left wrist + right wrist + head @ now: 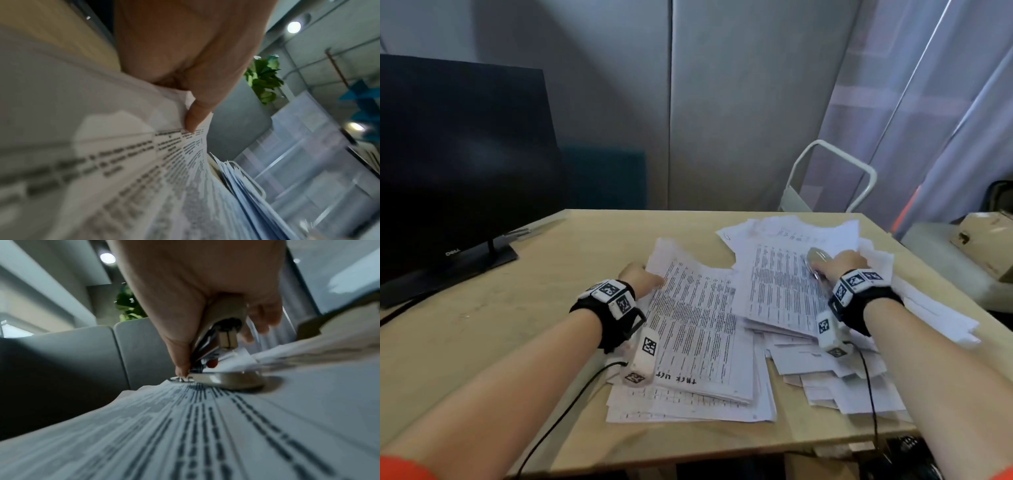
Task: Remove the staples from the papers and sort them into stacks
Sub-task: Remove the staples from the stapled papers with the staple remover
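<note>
Pinching the sheet corner point(191, 129) in my left grip point(642, 279), I should slide the staple remover point(218, 353), clasped in my right grip point(839, 263), squarely under the staple.

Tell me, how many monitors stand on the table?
1. The monitor stands at the far left of the table, its screen dark, left of the papers. No other is visible in these views.
</note>
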`<action>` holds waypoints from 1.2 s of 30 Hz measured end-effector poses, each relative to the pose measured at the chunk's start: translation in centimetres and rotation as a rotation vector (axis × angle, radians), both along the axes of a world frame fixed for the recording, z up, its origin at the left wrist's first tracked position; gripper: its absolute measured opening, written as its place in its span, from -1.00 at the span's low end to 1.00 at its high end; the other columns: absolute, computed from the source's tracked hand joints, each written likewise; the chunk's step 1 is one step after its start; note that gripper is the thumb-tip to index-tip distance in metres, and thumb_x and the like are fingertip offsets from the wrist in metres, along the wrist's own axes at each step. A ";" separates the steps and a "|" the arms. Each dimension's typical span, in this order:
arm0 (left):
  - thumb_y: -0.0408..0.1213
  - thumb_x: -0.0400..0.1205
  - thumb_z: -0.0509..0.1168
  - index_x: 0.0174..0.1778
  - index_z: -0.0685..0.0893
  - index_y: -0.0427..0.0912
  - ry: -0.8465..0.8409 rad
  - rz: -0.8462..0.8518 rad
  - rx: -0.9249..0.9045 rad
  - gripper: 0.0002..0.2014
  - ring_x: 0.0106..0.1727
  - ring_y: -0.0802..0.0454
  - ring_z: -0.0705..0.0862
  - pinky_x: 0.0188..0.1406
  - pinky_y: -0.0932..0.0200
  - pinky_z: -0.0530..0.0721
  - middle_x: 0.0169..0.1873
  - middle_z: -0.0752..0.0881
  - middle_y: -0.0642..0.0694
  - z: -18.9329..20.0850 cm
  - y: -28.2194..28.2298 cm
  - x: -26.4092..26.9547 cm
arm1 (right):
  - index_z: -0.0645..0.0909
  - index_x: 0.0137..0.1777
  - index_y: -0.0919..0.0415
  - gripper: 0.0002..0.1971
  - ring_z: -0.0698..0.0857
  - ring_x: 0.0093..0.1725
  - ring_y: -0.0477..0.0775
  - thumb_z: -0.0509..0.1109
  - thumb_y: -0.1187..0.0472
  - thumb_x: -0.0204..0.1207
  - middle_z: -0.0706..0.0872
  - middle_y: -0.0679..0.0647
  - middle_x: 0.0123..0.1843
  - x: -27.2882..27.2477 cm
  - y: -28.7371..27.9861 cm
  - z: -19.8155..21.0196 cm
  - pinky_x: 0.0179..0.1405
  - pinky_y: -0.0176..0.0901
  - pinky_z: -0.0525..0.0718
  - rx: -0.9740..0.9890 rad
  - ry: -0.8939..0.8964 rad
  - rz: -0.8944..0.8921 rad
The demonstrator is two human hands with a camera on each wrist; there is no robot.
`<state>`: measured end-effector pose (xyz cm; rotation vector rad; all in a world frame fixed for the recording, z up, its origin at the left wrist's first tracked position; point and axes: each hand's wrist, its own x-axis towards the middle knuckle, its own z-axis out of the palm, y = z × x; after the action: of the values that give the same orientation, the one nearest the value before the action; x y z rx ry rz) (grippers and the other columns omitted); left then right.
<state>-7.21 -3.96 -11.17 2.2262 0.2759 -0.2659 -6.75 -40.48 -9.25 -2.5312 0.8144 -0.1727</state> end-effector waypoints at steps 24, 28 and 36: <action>0.48 0.48 0.14 0.66 -0.38 -0.24 0.196 -0.223 0.612 0.18 0.65 -0.35 -0.33 0.63 -0.26 -0.16 0.64 -0.37 -0.33 -4.3 4.3 2.1 | 0.45 0.58 0.05 -0.44 0.58 0.42 0.19 0.31 0.33 0.57 0.60 0.13 0.48 3.5 26.0 -2.4 0.37 -0.04 0.57 -0.045 0.074 0.860; 0.49 0.48 0.10 0.66 -0.37 -0.21 0.186 -0.252 0.648 0.16 0.65 -0.37 -0.34 0.61 -0.32 -0.18 0.64 -0.37 -0.33 -4.9 4.2 2.3 | 0.54 0.47 0.21 -0.60 0.63 0.31 0.29 0.27 0.26 0.63 0.67 0.23 0.36 4.5 27.2 -2.6 0.27 0.08 0.63 -0.063 0.036 0.859; 0.53 0.45 0.07 0.65 -0.41 -0.18 0.207 -0.270 0.658 0.17 0.65 -0.34 -0.36 0.59 -0.29 -0.24 0.62 -0.42 -0.31 -4.9 4.3 2.5 | 0.42 0.60 0.14 -0.50 0.57 0.43 0.23 0.26 0.26 0.65 0.60 0.19 0.47 6.6 29.2 -2.4 0.38 -0.04 0.55 -0.088 0.071 0.910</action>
<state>-4.74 0.33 -16.11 2.8954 0.1871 -0.6256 -0.16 -11.32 -11.61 -2.7267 -0.3755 0.1863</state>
